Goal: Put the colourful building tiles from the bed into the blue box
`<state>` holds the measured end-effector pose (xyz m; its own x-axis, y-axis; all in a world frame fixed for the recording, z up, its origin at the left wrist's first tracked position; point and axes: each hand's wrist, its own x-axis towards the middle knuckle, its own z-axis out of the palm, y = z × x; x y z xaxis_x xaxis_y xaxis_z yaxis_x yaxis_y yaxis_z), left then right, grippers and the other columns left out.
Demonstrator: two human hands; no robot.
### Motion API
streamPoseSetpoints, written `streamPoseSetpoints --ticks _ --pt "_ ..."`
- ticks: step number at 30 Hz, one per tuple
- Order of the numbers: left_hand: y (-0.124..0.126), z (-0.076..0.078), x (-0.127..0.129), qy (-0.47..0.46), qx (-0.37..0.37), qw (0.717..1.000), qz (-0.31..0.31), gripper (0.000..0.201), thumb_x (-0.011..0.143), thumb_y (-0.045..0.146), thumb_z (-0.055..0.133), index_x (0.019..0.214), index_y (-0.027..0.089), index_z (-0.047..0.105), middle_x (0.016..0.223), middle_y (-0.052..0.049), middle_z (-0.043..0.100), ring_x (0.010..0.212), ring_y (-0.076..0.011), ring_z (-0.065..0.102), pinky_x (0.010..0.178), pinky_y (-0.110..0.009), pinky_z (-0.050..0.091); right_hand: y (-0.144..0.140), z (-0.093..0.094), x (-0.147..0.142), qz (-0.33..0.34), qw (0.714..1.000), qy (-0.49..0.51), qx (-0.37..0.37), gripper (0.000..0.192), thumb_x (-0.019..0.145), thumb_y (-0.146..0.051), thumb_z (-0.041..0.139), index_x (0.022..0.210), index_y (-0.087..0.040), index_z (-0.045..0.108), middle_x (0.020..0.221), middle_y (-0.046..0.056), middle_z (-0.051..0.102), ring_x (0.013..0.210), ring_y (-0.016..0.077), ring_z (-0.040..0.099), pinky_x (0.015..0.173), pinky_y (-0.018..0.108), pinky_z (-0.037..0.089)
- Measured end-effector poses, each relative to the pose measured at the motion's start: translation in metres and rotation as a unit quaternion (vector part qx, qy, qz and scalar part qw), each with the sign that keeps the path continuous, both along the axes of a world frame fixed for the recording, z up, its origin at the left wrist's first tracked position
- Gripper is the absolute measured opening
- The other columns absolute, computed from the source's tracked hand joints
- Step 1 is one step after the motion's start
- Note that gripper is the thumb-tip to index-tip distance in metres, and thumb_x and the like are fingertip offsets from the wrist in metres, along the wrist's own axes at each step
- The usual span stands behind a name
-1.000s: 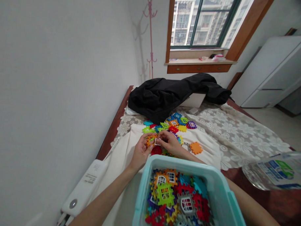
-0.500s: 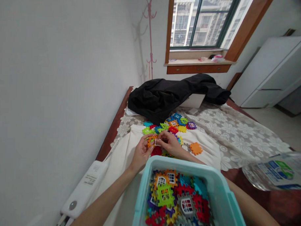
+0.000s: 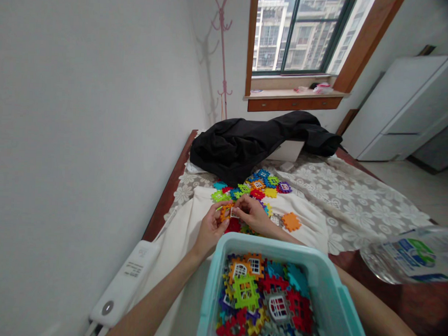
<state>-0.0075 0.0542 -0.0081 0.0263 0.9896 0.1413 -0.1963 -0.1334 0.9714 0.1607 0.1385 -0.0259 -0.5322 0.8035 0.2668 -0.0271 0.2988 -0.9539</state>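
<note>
Beyond the teal bin, my left hand (image 3: 211, 227) pinches an orange toothed building tile (image 3: 226, 212) by its edge. My right hand (image 3: 252, 213) closes its fingertips on a small white window insert (image 3: 234, 214), which lies against the orange tile; whether it is seated in the tile's opening I cannot tell. Under and just behind my hands lie several loose tiles, among them a red tile (image 3: 233, 225) and a lime green tile (image 3: 220, 196). To the right of my right wrist rests a plain orange tile (image 3: 291, 221), with a grey window tile (image 3: 276, 219) beside it.
In front of me stands the teal bin (image 3: 271, 242), holding many mixed tiles. A black cloth (image 3: 239, 141) lies across the table's far side. A clear plastic bottle (image 3: 412, 255) is at the right, a white power strip (image 3: 126, 280) at the left by the wall.
Both hands stay in nearly the same place, still holding the orange tile and the white insert together. The view has shifted only very slightly.
</note>
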Motion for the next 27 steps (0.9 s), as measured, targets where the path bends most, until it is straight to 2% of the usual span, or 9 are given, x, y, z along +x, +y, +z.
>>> streamPoseSetpoints --ticks 3,9,13,19,25,27 --pt "-0.001 0.001 0.0 0.002 0.001 1.0 -0.007 0.047 0.089 0.025 0.076 0.132 0.022 0.058 0.133 -0.012 0.072 0.12 -0.0266 0.071 0.104 -0.038 0.054 0.0 -0.002 0.0 -0.015 1.0 -0.01 0.021 0.033 0.096 -0.054 0.065 0.089 -0.024 0.054 0.062 -0.006 0.054 0.05 0.0132 0.047 0.048 0.026 0.033" --pt "0.0 0.001 0.0 0.001 -0.002 1.0 -0.008 0.049 0.086 0.024 0.078 0.131 0.023 0.059 0.136 -0.012 0.071 0.12 -0.0256 0.071 0.107 -0.037 0.052 0.0 -0.006 0.001 -0.035 0.998 -0.023 0.045 0.03 0.096 -0.052 0.066 0.091 -0.023 0.056 0.065 -0.004 0.058 0.053 0.0139 0.05 0.049 0.026 0.036" --pt "0.0 0.002 -0.001 0.011 -0.014 1.0 -0.004 0.05 0.086 0.024 0.078 0.132 0.022 0.057 0.132 -0.013 0.073 0.113 -0.0249 0.073 0.096 -0.033 0.056 0.0 -0.008 0.001 -0.034 0.999 -0.013 0.03 0.029 0.096 -0.05 0.066 0.09 -0.024 0.056 0.065 -0.004 0.06 0.052 0.0144 0.053 0.049 0.026 0.037" --pt "0.0 0.003 0.0 -0.001 -0.034 0.999 -0.01 0.055 0.083 0.024 0.081 0.131 0.023 0.055 0.145 -0.014 0.065 0.115 -0.0237 0.072 0.083 -0.025 0.056 0.0 -0.009 0.001 -0.041 0.999 -0.007 0.028 0.03 0.095 -0.05 0.067 0.086 -0.023 0.056 0.063 -0.004 0.06 0.052 0.0142 0.052 0.047 0.026 0.037" --pt "0.0 0.002 0.0 -0.022 -0.051 0.998 -0.006 0.056 0.079 0.023 0.085 0.127 0.023 0.055 0.137 -0.013 0.069 0.114 -0.0241 0.072 0.094 -0.031 0.056 0.001 -0.013 0.001 -0.05 0.998 -0.021 0.041 0.028 0.095 -0.048 0.067 0.085 -0.024 0.057 0.062 -0.003 0.06 0.052 0.0144 0.052 0.047 0.026 0.036" --pt "0.0 0.002 -0.001 -0.025 -0.052 0.998 -0.005 0.057 0.079 0.023 0.085 0.127 0.023 0.055 0.133 -0.012 0.071 0.112 -0.0241 0.073 0.091 -0.03 0.057 0.001 -0.015 0.001 -0.049 0.998 -0.018 0.036 0.027 0.095 -0.047 0.067 0.087 -0.024 0.058 0.062 -0.003 0.061 0.053 0.0151 0.054 0.047 0.026 0.038"
